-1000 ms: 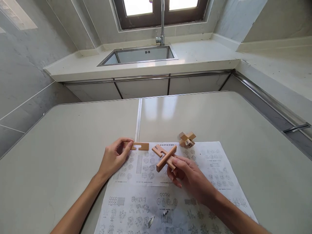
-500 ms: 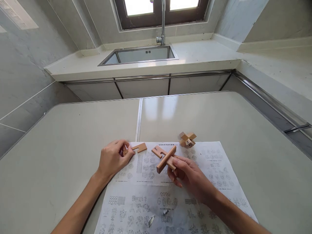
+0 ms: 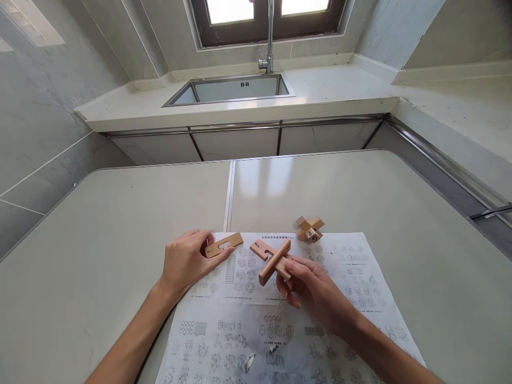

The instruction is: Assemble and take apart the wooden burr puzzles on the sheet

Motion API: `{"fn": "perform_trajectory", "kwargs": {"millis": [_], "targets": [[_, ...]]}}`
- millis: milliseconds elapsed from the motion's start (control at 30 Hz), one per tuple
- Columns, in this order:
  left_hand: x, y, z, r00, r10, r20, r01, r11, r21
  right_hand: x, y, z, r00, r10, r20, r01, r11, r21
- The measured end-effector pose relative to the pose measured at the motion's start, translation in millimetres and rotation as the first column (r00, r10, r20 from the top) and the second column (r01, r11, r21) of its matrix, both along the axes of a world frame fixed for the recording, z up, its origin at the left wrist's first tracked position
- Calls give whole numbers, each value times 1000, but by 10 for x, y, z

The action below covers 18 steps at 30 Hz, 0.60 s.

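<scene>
My left hand [image 3: 188, 258] has its thumb along the lower edge of a flat wooden puzzle piece [image 3: 236, 239] and its other fingers curled at the piece's left end. A cut-out shows in the middle of that piece. In my right hand [image 3: 310, 285] are two wooden puzzle pieces joined in a cross: a notched flat piece with a dark mark [image 3: 259, 247] and a bar [image 3: 266, 273] lying across it. My thumb and fingers pinch the near end of the flat piece. Beyond my right hand, a small cluster of interlocked wooden pieces [image 3: 310, 229] with dark numerals stands at the paper's top edge.
A printed sheet of puzzle diagrams [image 3: 224, 314] lies under both hands, with small torn spots near its lower middle. It rests on a pale table [image 3: 120, 224] with a seam down the middle. Behind are a counter [image 3: 328, 85], a sink [image 3: 236, 88] and a faucet [image 3: 267, 64].
My left thumb has slid right along the flat piece, and my grip now leaves more of the piece and its cut-out showing. The crossed pieces in my right hand stay about the same.
</scene>
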<state>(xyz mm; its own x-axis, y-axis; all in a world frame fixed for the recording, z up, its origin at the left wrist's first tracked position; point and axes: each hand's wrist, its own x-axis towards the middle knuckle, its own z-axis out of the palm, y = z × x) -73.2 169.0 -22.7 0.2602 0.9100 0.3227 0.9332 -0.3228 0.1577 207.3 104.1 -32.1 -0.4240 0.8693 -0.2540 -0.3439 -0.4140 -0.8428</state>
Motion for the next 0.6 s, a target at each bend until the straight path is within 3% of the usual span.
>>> {"fn": "perform_trajectory", "kwargs": {"millis": [233,467,600], "targets": [[9,-13,-3,1000,14,-11,-14,1000,18,-4,2,23,1000,-2,-2,2,1000,-17],[27,11,-10,991,-127,48,125,991,35,-5,0,60,1000,3,-20,-3,1000,-10],[34,13,-11,991,-119,60,117,992,40,-6,-1,68,1000,10,-9,-10,1000,4]]}}
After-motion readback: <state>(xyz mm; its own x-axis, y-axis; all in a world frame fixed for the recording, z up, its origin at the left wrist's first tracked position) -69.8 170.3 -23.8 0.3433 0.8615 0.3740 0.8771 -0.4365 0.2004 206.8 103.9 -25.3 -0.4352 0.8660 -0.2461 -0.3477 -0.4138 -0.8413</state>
